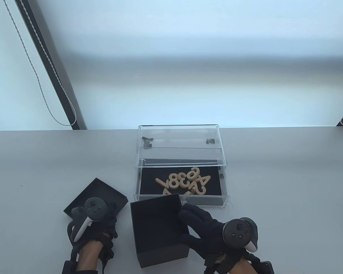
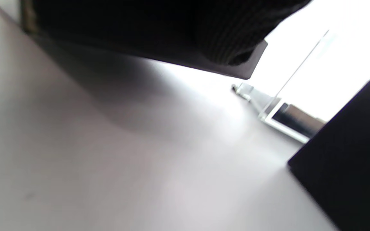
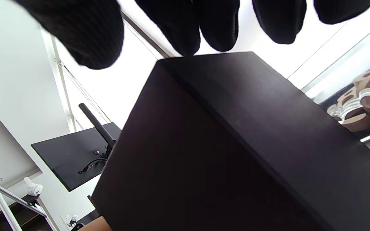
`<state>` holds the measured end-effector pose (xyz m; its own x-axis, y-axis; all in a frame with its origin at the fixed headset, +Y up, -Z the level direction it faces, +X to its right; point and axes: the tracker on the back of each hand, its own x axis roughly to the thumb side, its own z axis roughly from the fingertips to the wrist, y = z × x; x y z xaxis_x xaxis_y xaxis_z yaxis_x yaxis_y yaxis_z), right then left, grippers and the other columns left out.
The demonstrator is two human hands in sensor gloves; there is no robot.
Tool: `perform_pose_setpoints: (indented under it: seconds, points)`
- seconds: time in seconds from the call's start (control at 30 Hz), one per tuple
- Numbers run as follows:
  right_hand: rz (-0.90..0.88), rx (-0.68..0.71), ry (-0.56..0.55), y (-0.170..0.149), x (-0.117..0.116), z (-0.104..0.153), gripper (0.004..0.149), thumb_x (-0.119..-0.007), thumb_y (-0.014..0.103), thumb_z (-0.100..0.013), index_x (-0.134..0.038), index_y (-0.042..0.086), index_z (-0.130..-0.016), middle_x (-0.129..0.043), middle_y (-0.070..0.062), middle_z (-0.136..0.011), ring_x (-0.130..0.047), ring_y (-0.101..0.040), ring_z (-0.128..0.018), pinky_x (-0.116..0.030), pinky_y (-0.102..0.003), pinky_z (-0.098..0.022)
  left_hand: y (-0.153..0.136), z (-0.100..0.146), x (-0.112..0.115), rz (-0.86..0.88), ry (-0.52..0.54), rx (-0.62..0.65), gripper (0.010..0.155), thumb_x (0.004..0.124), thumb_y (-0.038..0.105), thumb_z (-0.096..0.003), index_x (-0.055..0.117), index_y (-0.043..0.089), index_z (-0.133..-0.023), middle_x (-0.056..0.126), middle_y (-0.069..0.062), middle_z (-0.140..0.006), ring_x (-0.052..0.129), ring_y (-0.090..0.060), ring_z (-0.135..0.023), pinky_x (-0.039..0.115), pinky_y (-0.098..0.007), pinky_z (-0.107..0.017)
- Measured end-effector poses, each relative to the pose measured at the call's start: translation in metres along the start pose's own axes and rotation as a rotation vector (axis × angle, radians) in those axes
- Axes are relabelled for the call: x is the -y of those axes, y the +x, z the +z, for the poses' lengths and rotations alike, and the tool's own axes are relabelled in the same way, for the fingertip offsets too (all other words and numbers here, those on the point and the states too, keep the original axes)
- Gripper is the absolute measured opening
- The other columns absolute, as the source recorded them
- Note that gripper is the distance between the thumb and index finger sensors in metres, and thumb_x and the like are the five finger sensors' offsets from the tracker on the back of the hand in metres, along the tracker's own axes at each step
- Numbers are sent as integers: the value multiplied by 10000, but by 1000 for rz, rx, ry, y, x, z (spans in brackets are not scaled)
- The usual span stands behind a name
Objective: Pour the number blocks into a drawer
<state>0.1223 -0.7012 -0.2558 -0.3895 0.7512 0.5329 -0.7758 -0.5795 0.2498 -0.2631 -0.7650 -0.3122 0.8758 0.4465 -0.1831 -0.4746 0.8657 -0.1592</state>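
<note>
R hand (image 1: 208, 228) sits at the right wall of the black box (image 1: 157, 228), fingers (image 3: 188, 29) spread over its top rim. Whether they press it or just hover, can't tell from the right wrist view. Box upright on the bench (image 1: 31, 159), open side up, inside dark. L hand (image 1: 94, 225) rests on the black lid (image 1: 95, 194), flat on the bench left of the box; its grip is hidden under the tracker, can't tell how far it's opened. Just beyond the box: clear acrylic drawer (image 1: 223, 197), pulled out of its clear case (image 1: 180, 142), w/ wooden number blocks (image 1: 185, 182) piled on the black liner, 6, 3, 8 readable.
</note>
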Motion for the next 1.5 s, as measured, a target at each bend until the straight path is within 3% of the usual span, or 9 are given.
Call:
perform_pose_setpoints:
  seconds: [0.53,0.93,1.23,1.5]
  points:
    - [-60,-61,-14,-11,2,0,760,-800,564,-422,-592,137,-1014,-559,-176,-1100,-562,-636,-921,-498,-772,-625,-4,24,-44,588,232,132,567,735,391,-454,688,249,-1000,653,-122,-1124,634,-411,-1020,582,-656,-687]
    - [-87,-79,-17,-11,2,0,786,-795,569,-425,-540,141,-1033,-517,-179,-1113,-537,-635,-932,-479,-775,-630,-10,50,-78,1175,343,373,573,719,414,-465,652,262,-1014,684,-120,-1112,686,-400,-1001,645,-616,-678]
    - [-99,-80,-17,-12,1,0,803,-789,573,-428,-504,144,-1044,-485,-177,-1121,-514,-632,-941,-463,-778,-634,-9,56,-83,1539,298,532,585,680,449,-497,577,274,-1046,709,-102,-1109,738,-367,-992,697,-566,-682]
    - [-109,-50,-33,-4,-3,-3,831,-783,576,-433,-422,169,-1061,-401,-167,-1140,-445,-624,-967,-415,-785,-646,15,60,-76,1734,120,639,598,649,466,-519,518,261,-1065,723,-96,-1103,780,-336,-982,738,-529,-680]
